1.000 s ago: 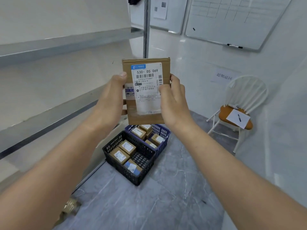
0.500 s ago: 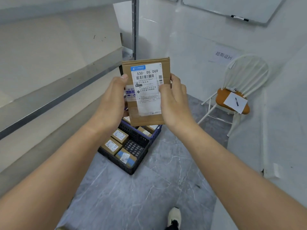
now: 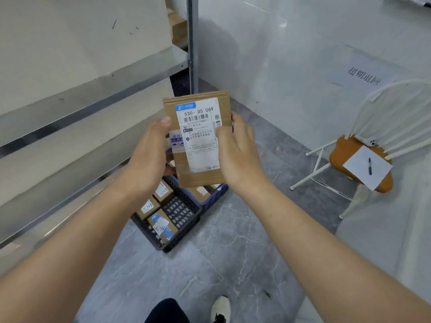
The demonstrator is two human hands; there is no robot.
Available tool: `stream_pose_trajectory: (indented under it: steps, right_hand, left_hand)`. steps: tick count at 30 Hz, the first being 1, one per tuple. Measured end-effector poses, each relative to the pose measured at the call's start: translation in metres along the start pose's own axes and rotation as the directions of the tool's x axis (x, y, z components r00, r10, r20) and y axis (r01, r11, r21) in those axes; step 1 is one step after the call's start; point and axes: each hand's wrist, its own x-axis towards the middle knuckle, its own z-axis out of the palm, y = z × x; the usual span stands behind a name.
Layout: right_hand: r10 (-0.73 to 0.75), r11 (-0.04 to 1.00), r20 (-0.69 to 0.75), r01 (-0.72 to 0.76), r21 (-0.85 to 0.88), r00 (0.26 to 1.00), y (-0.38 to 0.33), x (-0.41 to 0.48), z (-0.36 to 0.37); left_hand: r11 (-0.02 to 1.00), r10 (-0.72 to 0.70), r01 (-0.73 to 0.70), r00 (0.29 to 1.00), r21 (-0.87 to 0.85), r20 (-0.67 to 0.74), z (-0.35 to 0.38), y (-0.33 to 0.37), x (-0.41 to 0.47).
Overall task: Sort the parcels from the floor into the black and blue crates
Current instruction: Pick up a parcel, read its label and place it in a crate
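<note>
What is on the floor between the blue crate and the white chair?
Nothing: in the head view, bare grey marble-patterned floor runs from the blue crate to the white chair.

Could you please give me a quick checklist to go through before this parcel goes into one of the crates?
1. Grip: left hand and right hand hold the cardboard parcel by its sides: ok.
2. Label faces the camera, code 530-D5 069 readable: ok.
3. Which crate that code means: cannot tell.
4. Black crate has a bare patch beside three boxes: ok.
5. Blue crate free space, mostly hidden behind the parcel: cannot tell.
</note>
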Motion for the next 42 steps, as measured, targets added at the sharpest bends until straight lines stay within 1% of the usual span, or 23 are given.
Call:
stream_pose_trajectory:
  steps: [2, 6, 13, 17, 21, 26, 30, 32, 36, 42]
  right_hand:
    - [0.013, 1.0, 0.035, -0.013, -0.006, 0.999, 0.012, 0.028, -0.008]
    - [0.037, 0.999, 0.095, -0.036, -0.012, 0.995, 0.038, 0.089, -0.005]
    - [0.12, 0.991, 0.2, -0.105, -0.087, 0.972, 0.082, 0.202, 0.017]
    - [0.149, 0.986, 0.227, -0.128, -0.104, 0.962, 0.111, 0.257, 0.02]
    - [0.192, 0.98, 0.253, -0.171, -0.1, 0.948, 0.143, 0.306, 0.02]
    - [0.239, 0.971, 0.291, -0.237, -0.042, 0.927, 0.212, 0.37, 0.019]
    - [0.331, 0.943, 0.362, -0.323, -0.082, 0.872, 0.291, 0.425, 0.023]
    - [0.352, 0.936, 0.414, -0.323, -0.141, 0.84, 0.329, 0.454, 0.028]
    - [0.388, 0.922, 0.487, -0.321, -0.217, 0.783, 0.403, 0.499, 0.042]
    - [0.418, 0.905, 0.527, -0.288, -0.314, 0.74, 0.508, 0.521, 0.092]
  left_hand:
    - [0.999, -0.035, 0.036, 0.999, 0.008, -0.026, 0.016, -0.003, 0.024]
    - [0.998, -0.06, 0.061, 0.998, 0.034, -0.034, 0.033, -0.018, 0.078]
    - [0.979, -0.2, 0.195, 0.974, -0.058, -0.11, 0.052, -0.052, 0.187]
    - [0.966, -0.254, 0.248, 0.962, -0.068, -0.098, 0.068, -0.067, 0.238]
    - [0.942, -0.332, 0.32, 0.934, -0.103, -0.133, 0.087, -0.087, 0.288]
    - [0.905, -0.419, 0.395, 0.892, -0.159, -0.167, 0.128, -0.132, 0.348]
    - [0.854, -0.511, 0.457, 0.827, -0.25, -0.234, 0.17, -0.185, 0.401]
    - [0.827, -0.551, 0.472, 0.788, -0.305, -0.274, 0.188, -0.216, 0.427]
    - [0.752, -0.65, 0.515, 0.681, -0.411, -0.337, 0.214, -0.278, 0.469]
    - [0.678, -0.729, 0.527, 0.565, -0.512, -0.385, 0.222, -0.388, 0.501]
